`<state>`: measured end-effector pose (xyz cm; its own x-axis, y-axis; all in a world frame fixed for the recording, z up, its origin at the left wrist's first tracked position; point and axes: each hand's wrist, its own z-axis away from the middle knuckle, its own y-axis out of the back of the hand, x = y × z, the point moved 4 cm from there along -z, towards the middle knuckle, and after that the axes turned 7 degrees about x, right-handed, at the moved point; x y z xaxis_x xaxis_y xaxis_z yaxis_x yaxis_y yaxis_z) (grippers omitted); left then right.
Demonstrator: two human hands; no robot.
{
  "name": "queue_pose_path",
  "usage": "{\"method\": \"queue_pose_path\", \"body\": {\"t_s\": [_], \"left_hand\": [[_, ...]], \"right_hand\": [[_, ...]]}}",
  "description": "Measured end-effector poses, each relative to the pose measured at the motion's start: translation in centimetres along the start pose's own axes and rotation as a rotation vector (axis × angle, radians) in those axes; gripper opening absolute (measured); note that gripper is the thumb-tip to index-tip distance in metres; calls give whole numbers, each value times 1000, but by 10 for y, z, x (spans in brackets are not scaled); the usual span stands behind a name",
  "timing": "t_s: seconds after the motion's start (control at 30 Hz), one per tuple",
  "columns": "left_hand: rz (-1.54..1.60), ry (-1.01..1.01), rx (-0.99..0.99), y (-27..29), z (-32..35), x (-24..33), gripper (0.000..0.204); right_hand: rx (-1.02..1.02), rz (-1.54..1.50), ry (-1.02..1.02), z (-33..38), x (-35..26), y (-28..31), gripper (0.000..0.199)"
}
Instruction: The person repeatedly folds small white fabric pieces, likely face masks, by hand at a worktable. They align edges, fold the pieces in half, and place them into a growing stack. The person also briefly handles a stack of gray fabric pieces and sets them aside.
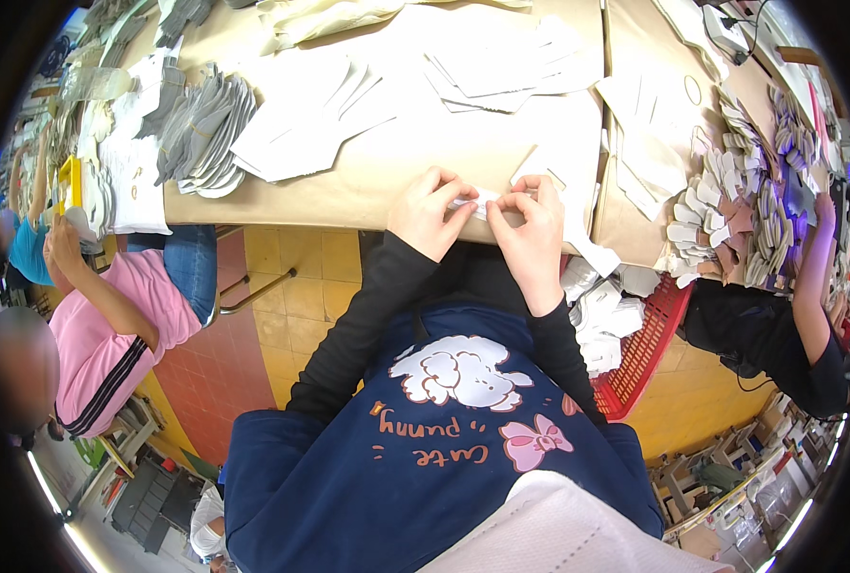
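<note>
At the near edge of the tan-covered table, my left hand and my right hand face each other. Between them is a small white piece of sheet material, with the thumb and fingers of each hand pinched on its ends. Fingertips cover much of it, so its full shape is hidden. Close behind my right hand lies a flat white cut piece. A white strip hangs over the table edge beside my right wrist.
Fanned white pieces and grey stacks lie on the left, more white sheets farther back. Bundled small pieces cover the right. A red basket holds white pieces. People sit at left, in pink, and right, in black.
</note>
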<state>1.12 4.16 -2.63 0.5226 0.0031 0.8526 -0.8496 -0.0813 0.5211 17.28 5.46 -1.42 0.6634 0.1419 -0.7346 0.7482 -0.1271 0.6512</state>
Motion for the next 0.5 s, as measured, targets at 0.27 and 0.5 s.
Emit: {"method": "queue_pose_path", "body": {"t_s": [0.27, 0.5], "left_hand": [[-421, -395, 161, -5, 19, 11, 24], [-637, -359, -27, -15, 50, 6, 61]], "right_hand": [[-46, -169, -144, 1, 6, 15, 16], [159, 75, -62, 6, 33, 65, 15]]}}
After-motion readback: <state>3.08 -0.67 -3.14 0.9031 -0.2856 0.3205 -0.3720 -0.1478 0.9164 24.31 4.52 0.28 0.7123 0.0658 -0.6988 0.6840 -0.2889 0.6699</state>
